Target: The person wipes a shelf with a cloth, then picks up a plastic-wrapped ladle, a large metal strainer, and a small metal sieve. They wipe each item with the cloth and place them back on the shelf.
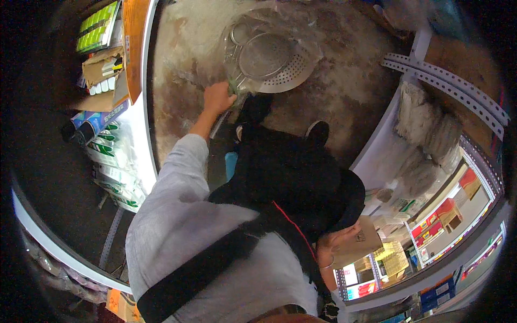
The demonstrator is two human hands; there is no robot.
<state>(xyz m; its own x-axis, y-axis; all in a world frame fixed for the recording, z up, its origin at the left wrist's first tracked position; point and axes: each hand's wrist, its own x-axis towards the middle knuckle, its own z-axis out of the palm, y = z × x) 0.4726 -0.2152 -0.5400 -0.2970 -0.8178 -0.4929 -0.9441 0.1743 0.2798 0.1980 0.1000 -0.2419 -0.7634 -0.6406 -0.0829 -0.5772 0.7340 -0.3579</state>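
Observation:
My left hand [219, 97] is closed at the near edge of a clear plastic bag [246, 87], beside thin metal handles and a bit of green. In and around this plastic, low over the stained floor, are a round metal mesh strainer [264, 54], a smaller round strainer [241, 34] and a perforated metal colander [293, 70]. Down by my right side, my right hand [341, 238] holds a brown cardboard box [357, 244] with printing on it; black clothing hides part of its grip. A bracelet circles the right wrist.
White shelving on the left holds packaged goods [115, 153], rolls [97, 123] and an open carton [99, 70]. A perforated metal rail [444, 82] and bagged grey goods [424, 125] stand on the right, with stocked shelves [440, 226] below. My shoe [318, 132] is on the floor.

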